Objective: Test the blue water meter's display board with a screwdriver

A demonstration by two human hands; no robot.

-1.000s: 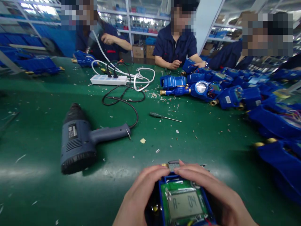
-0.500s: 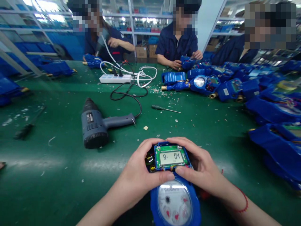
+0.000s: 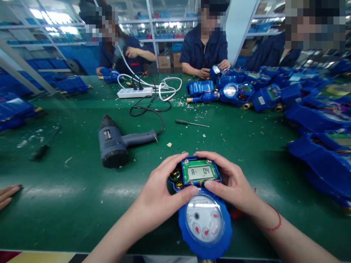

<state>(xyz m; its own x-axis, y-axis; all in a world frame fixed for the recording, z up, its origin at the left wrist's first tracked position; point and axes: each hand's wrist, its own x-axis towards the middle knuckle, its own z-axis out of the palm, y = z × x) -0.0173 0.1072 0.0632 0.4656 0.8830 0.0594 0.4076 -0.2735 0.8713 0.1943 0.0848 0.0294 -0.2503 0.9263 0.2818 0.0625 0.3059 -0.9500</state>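
Note:
Both my hands hold a blue water meter (image 3: 204,223) upright on the green bench mat, its round dial facing me. My left hand (image 3: 161,191) wraps the left side of a green circuit board with an LCD (image 3: 200,173) reading "A- 04". My right hand (image 3: 230,182) grips the board's right side, thumb resting near the dial's top edge. Coloured components show beside the board under my left fingers. A red string circles my right wrist.
A grey-blue heat gun (image 3: 113,142) lies left of my hands. Ahead are a small screwdriver (image 3: 192,123), a white power strip (image 3: 134,92) with cables, and plastic shavings. Several blue meters (image 3: 265,96) crowd the right. Co-workers sit opposite; another person's hand (image 3: 7,195) rests at far left.
The meter and my hands have shifted slightly up the view, with more of the dial showing below the board. A co-worker's hand has come in at the far left edge.

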